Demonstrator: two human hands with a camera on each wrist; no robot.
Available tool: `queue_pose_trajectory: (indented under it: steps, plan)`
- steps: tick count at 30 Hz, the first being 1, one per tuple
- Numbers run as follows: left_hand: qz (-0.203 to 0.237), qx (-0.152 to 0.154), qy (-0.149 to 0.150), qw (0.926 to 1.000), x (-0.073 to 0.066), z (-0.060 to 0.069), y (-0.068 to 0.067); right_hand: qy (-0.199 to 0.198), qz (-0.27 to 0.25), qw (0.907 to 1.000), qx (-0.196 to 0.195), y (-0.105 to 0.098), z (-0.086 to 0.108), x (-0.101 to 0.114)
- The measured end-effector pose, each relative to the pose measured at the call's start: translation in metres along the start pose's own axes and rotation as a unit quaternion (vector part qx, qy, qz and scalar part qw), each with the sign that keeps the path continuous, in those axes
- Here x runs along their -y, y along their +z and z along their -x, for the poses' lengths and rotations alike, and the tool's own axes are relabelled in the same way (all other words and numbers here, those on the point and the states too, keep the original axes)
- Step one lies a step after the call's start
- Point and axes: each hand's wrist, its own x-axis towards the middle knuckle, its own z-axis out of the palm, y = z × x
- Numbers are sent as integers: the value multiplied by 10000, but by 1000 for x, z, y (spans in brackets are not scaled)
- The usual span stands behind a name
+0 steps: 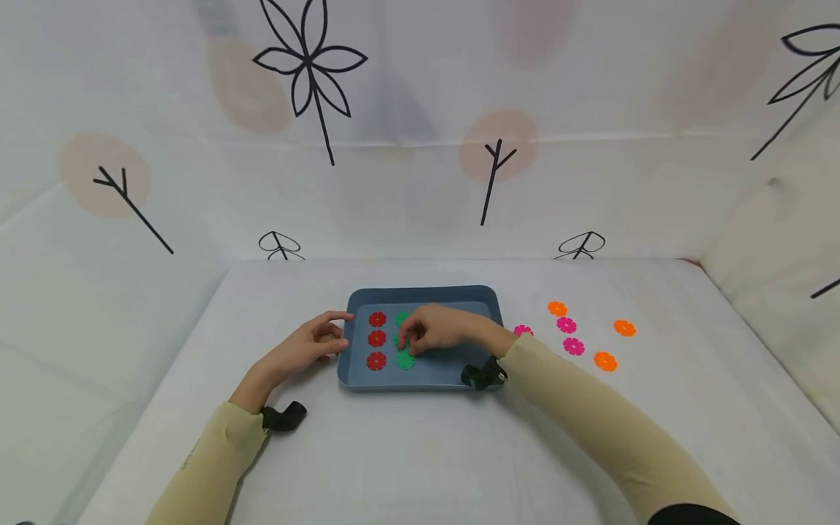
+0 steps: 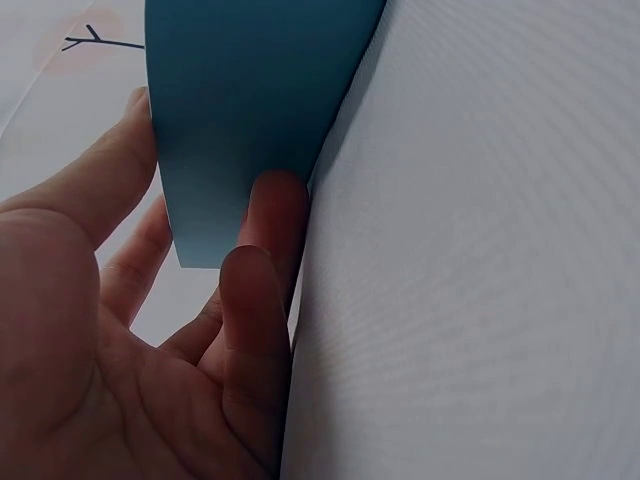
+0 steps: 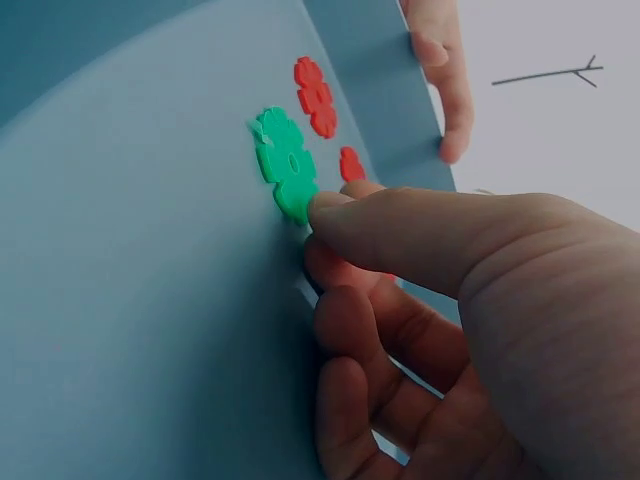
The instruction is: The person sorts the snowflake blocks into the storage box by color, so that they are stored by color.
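Note:
A blue-grey tray [image 1: 433, 375] holds a column of three red flower-shaped pieces [image 1: 377, 338] near its left side. Beside them is a column of green flower-shaped pieces [image 1: 405, 359], partly covered by my right hand [image 1: 436, 328]. In the right wrist view, the thumb and curled forefinger of that hand meet at the edge of a green flower-shaped piece [image 3: 285, 165] lying flat; the fingers hide how much they grip. My left hand [image 1: 308, 346] rests against the tray's left edge, its fingers loosely bent along the outer wall [image 2: 240, 130].
Right of the tray lie loose pink flower-shaped pieces [image 1: 574, 346] and orange ones [image 1: 605, 362] on the white tablecloth [image 1: 394, 452]. A pale patterned curtain [image 1: 407, 197] stands behind the table. Each wrist wears a black strap device [image 1: 284, 417].

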Motion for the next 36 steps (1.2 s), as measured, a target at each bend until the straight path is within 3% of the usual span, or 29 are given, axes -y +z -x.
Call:
queue_pose_trajectory:
  steps: [3,5,21,29,36]
  plan:
    - [19,-1,8,10000,0,0,0,-2,14,10000,-13,0,0,0]
    - [38,1,16,10000,7,-3,-1,-14,8,10000,-4,0,0,1]
    - [49,7,8,10000,5,-3,-1,108,-60,9999,-36,1,-2,0]
    - [28,17,36,10000,5,-3,-2,-109,-539,9982,-217,-8,5,2]
    - [-4,22,28,10000,8,-3,-2,-193,-576,9972,-430,-19,18,-2]
